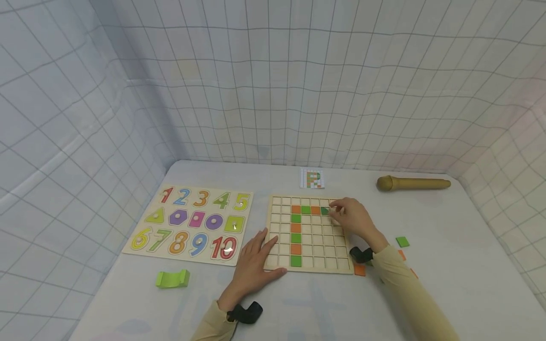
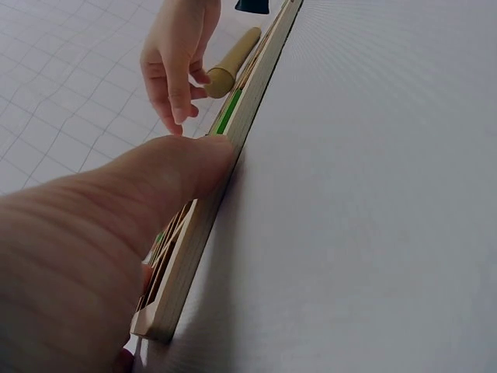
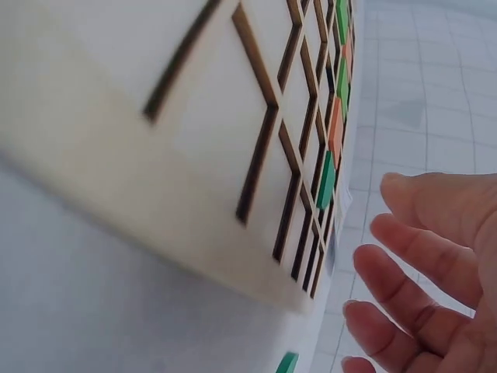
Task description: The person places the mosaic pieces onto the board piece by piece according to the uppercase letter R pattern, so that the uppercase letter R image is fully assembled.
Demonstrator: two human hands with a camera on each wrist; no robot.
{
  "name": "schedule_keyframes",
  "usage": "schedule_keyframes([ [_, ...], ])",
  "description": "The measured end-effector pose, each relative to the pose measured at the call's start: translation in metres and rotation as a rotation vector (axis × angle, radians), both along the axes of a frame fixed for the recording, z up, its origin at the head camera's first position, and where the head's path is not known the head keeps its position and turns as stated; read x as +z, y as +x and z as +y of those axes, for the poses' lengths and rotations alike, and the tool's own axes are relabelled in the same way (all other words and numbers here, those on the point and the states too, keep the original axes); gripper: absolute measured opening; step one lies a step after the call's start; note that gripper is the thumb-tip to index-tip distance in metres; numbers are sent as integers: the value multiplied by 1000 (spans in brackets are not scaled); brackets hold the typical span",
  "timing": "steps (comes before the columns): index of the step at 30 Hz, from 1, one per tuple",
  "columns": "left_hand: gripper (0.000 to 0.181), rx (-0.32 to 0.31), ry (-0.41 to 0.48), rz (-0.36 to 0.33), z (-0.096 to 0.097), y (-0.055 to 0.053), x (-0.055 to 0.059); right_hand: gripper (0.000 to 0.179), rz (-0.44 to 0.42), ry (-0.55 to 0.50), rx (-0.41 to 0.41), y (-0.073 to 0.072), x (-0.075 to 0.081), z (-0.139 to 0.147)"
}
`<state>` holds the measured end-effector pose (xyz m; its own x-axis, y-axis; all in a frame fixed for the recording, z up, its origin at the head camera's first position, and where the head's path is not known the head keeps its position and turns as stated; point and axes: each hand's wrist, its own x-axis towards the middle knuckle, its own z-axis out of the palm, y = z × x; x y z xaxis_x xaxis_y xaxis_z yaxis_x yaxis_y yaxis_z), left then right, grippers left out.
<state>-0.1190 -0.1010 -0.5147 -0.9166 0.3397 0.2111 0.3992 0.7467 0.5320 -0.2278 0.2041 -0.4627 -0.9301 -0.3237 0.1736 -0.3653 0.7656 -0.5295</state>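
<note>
A wooden grid board (image 1: pixel 313 266) lies on the table, with square orange and green tiles forming a column and a short row toward the right. The row ends in a dark green tile (image 1: pixel 324 211), which appears in the right wrist view as a dark green piece (image 3: pixel 326 181) in its cell. My right hand (image 1: pixel 351 217) hovers beside that tile, thumb and fingers apart with nothing between them. Spread over the board's near left corner, my left hand (image 1: pixel 253 265) rests with straight fingers, its thumb (image 2: pixel 190 163) along the near edge.
Left of the grid lies a number and shape puzzle board (image 1: pixel 192 255), with a light green curved block (image 1: pixel 172 279) nearer. A pattern card (image 1: pixel 312 178) and a tan microphone-shaped object (image 1: pixel 414 183) lie at the back. Loose tiles, including a green tile (image 1: pixel 402 242) and an orange tile (image 1: pixel 359 270), lie right.
</note>
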Motion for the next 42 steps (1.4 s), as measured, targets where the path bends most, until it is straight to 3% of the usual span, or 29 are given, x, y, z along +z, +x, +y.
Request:
schedule_keyframes([
  [11,80,2,-3,8,-2,-2,-2,22,235,-31,-112,20,2,34],
  [21,78,0,10,12,-2,-1,0,27,356,-52,-220,37,8,63],
  [33,79,-2,10,23,-2,-1,-2,29,385,-33,-353,55,5,93],
  [42,80,-3,8,-1,-1,-1,-2,40,227,49,-450,67,0,113],
])
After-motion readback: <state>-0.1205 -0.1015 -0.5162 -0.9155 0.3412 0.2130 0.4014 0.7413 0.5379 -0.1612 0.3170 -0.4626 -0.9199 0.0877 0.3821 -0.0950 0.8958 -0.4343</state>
